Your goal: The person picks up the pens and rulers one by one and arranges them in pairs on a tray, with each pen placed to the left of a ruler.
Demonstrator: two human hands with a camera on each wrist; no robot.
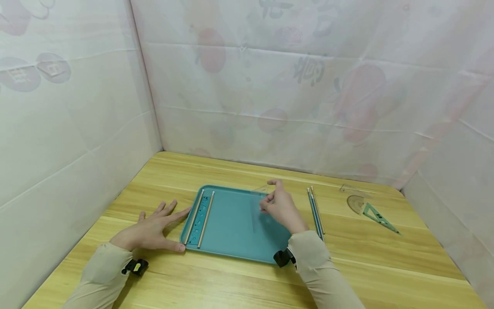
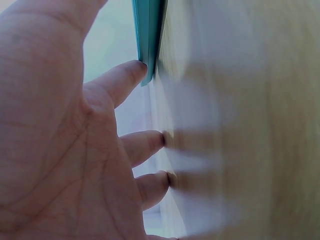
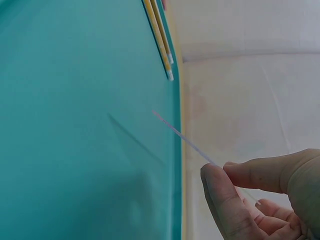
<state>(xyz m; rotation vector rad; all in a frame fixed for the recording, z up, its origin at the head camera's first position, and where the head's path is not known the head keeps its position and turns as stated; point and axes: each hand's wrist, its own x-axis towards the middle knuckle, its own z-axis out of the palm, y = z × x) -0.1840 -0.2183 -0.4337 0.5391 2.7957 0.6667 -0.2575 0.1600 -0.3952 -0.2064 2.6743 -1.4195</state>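
Observation:
My left hand [image 1: 152, 229] lies with spread fingers at the left end of a teal tray [image 1: 235, 229]; its thumb and index finger touch the rim. Over the tray's far right part, my right hand [image 1: 283, 210] pinches a clear plastic set square [image 1: 259, 189] between thumb and fingertip. The right wrist view shows this set square [image 3: 185, 137] nearly edge-on, above its shadow on the tray. Inside the tray, a blue-green stencil ruler [image 1: 199, 219] lies between two pencils, the left one [image 1: 194, 216] and the right one [image 1: 207, 218].
Several pencils [image 1: 316, 212] lie on the wooden table [image 1: 216, 283] right of the tray. Farther right are a clear protractor [image 1: 355, 204], a green set square [image 1: 380, 219] and a clear, partly visible ruler [image 1: 349, 189]. Pale printed curtains [image 1: 247, 94] surround the table.

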